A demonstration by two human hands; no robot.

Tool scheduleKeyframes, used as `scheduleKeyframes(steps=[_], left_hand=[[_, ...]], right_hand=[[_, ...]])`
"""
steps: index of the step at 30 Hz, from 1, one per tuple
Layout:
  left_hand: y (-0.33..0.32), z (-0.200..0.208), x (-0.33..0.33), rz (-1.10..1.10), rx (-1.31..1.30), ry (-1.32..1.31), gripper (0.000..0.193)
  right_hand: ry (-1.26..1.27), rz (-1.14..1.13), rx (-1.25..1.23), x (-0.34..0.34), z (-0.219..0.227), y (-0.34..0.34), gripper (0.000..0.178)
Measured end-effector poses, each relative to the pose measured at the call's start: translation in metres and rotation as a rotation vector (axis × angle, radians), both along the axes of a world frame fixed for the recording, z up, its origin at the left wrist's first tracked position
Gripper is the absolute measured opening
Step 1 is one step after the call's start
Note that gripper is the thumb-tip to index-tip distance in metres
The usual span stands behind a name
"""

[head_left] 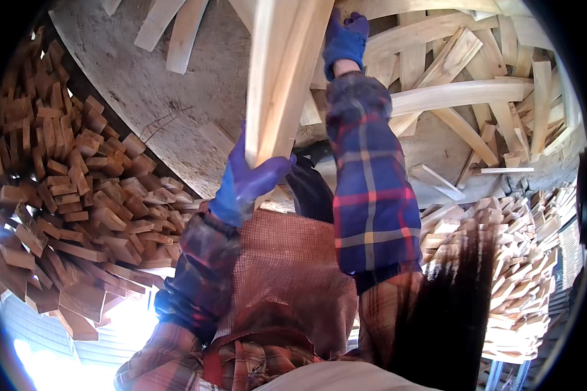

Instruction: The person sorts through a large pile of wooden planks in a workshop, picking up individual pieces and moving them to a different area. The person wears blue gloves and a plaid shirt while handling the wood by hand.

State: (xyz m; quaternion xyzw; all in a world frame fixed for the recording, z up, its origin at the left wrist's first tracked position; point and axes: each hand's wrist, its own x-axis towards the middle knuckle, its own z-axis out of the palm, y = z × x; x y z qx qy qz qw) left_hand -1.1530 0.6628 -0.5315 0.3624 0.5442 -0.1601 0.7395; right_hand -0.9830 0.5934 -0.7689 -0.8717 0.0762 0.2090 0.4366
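Two long pale wooden boards (287,85), side by side, stretch from my chest to the top edge of the view. My left hand (255,173), in a purple and blue glove, is closed around their near end, its thumb across the right side. Farther out, my right hand (346,40), in a blue glove, is at the boards' right edge with its fingers curled. It seems to grip them there, though the contact is partly hidden. The far end of the boards runs out of view.
Loose boards lie heaped on the concrete floor (209,91) at the far right, among them a curved plank (460,96). A few strips (188,36) lie at the far left. Tall wood stacks rise on the left (104,195) and right (509,260). A reddish apron (287,260) covers my lap.
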Motion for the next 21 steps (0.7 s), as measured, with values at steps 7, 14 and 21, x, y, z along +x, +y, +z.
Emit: scheduleKeyframes(steps=[7, 14, 21], left_hand=[[0.003, -0.007, -0.008, -0.331, 0.302, 0.000, 0.078], [-0.033, -0.003, -0.002, -0.202, 0.324, -0.068, 0.081], [-0.047, -0.010, -0.006, -0.293, 0.248, -0.240, 0.084]], right_hand=[[0.238, 0.329, 0.089, -0.009, 0.006, 0.000, 0.042], [0.490, 0.108, 0.281, -0.046, 0.139, -0.106, 0.040], [0.522, -0.454, 0.592, -0.118, 0.176, -0.085, 0.033]])
